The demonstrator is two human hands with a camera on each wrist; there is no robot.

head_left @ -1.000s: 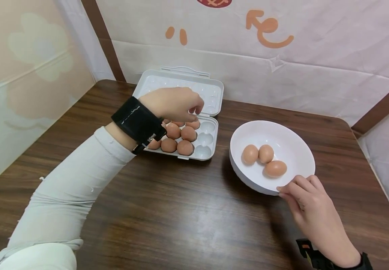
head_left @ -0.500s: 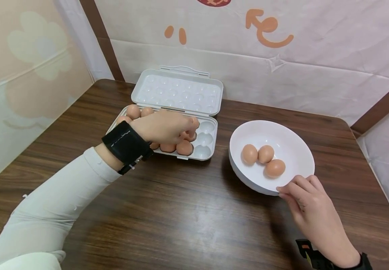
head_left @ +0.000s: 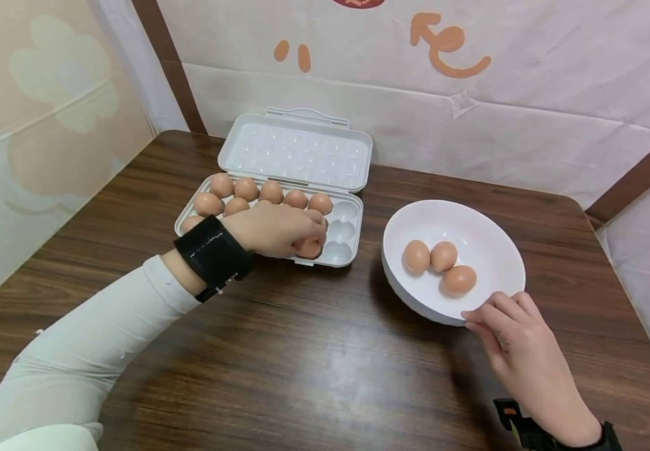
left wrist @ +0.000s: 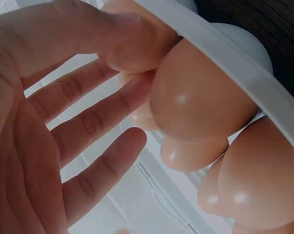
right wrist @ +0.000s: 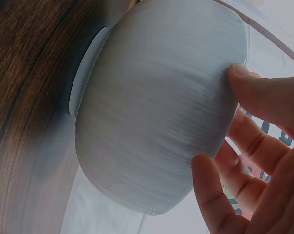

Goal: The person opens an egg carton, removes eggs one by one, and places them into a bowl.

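Left hand (head_left: 276, 227) fingers are wrapped around an egg (head_left: 307, 247) in the carton (head_left: 343, 233). Right hand (head_left: 519, 351) fingers lie relaxed against the bowl (head_left: 485, 228). Squeeze too hard and I'd guess that egg cracks.

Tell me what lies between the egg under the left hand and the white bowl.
Nothing visible blocks that way. The left hand grips an egg in the tray's near row; beyond it are only empty cups and bare table up to the bowl, which the right hand touches at its near rim.

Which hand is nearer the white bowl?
Right. The right hand touches the white bowl at its near rim and outer wall. The left hand is over at the egg tray, fingers on an egg in the front row.
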